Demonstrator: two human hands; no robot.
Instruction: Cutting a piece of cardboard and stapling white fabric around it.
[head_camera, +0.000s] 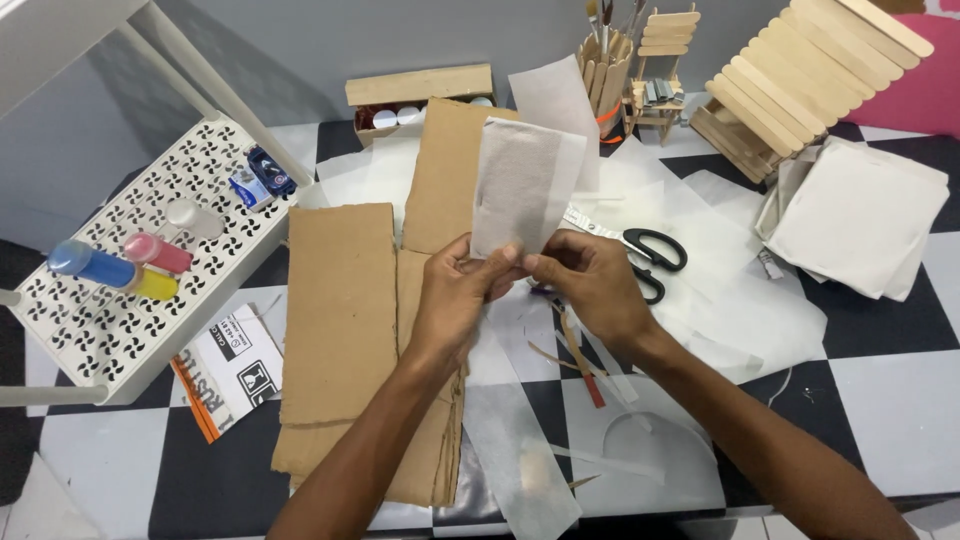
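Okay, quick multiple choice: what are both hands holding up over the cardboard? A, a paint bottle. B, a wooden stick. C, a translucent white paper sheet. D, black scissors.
C: the left hand and right hand both pinch the bottom edge of a translucent white paper sheet, while the black scissors lie untouched on the table.

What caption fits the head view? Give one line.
Both hands, left hand and right hand, hold a translucent paper sheet over cardboard.

Head camera, steep downward view, close over checkered table (880, 400).
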